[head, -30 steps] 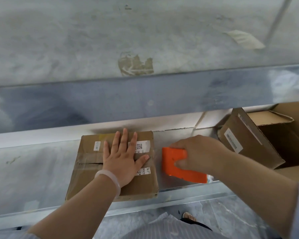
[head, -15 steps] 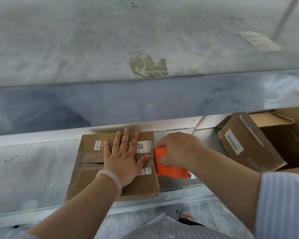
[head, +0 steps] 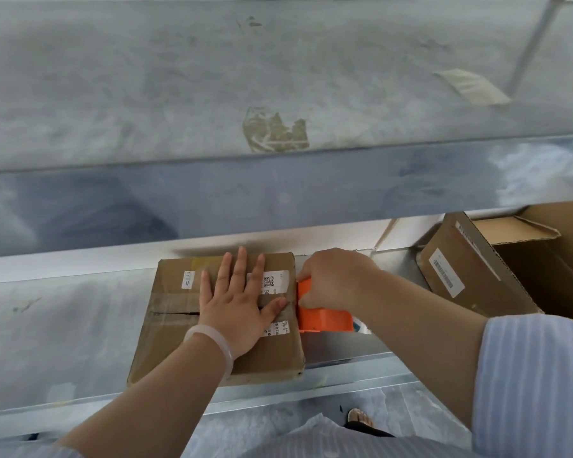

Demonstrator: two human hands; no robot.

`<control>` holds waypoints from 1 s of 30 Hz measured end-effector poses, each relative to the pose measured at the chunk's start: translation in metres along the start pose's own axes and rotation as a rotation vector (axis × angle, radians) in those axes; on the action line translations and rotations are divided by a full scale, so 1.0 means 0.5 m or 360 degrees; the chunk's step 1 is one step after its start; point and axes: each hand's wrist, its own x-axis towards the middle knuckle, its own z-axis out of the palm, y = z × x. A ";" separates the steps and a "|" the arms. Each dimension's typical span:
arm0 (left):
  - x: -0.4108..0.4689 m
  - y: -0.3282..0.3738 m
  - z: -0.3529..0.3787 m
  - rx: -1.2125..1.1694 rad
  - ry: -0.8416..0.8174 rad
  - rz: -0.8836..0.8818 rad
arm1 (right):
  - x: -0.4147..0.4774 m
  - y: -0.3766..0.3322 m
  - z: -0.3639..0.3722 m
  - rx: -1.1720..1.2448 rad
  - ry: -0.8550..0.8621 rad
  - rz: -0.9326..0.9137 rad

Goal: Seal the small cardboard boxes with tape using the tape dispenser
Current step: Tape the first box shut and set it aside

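Risk: tape may wrinkle or run off the seam if the tape dispenser [head: 325,320] tilts at the edge. The small cardboard box [head: 172,328] could skid if the holding palm lifts.
Metal shelf [head: 63,325]: spans the lower frame and carries both cartons.
Open carton [head: 470,279]: right of frame, tipped, flap raised. Interior dark, contents cannot be told.
Box position: lower centre, flaps shut, seam gaping at left. Contents hidden.
Left hand [head: 235,309]: spread flat, pressing the box top.
Right hand [head: 338,279]: curled round the orange dispenser, which touches the box's right edge.

The tape dispenser [head: 325,317] has reached the box [head: 219,325] edge.
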 end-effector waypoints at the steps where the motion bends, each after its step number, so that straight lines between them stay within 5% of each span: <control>1: 0.000 -0.001 -0.001 0.0001 0.0001 -0.0003 | 0.002 0.008 -0.004 0.0005 -0.0027 -0.0009; 9: -0.001 0.000 -0.003 0.0011 -0.0014 0.0007 | -0.087 0.165 -0.023 0.0429 0.0035 0.0210; 18: -0.002 0.001 -0.001 0.0030 0.0038 -0.0023 | -0.151 0.204 0.142 -0.0488 0.0345 0.0024; 23: -0.005 0.007 -0.006 0.0004 0.0048 -0.0041 | -0.144 0.229 0.255 -0.0501 0.0828 -0.0125; 30: -0.012 0.016 -0.007 -0.0046 0.0052 -0.0104 | -0.138 0.193 0.310 -0.0420 0.0507 -0.0073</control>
